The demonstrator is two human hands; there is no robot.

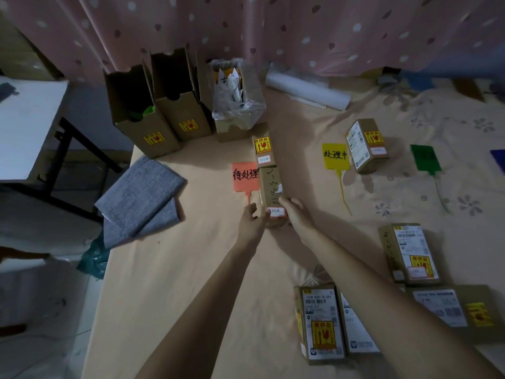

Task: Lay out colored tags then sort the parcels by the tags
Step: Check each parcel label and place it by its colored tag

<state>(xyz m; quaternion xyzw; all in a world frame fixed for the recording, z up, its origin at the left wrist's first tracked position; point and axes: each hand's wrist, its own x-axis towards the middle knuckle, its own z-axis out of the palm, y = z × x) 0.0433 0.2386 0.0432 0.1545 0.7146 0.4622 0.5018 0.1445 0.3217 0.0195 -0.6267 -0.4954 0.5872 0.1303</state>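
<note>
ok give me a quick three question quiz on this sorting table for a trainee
1. True or false: two parcels lie beside the orange tag.
2. Which tag has one parcel beside it? A) green tag B) yellow tag C) neither
3. Fill in: both hands are on the parcel lying nearest the ____ tag.

Key: 1 true: the far parcel and the one under the left hand and right hand. 2 B, the parcel by yellow. 3 orange.
</note>
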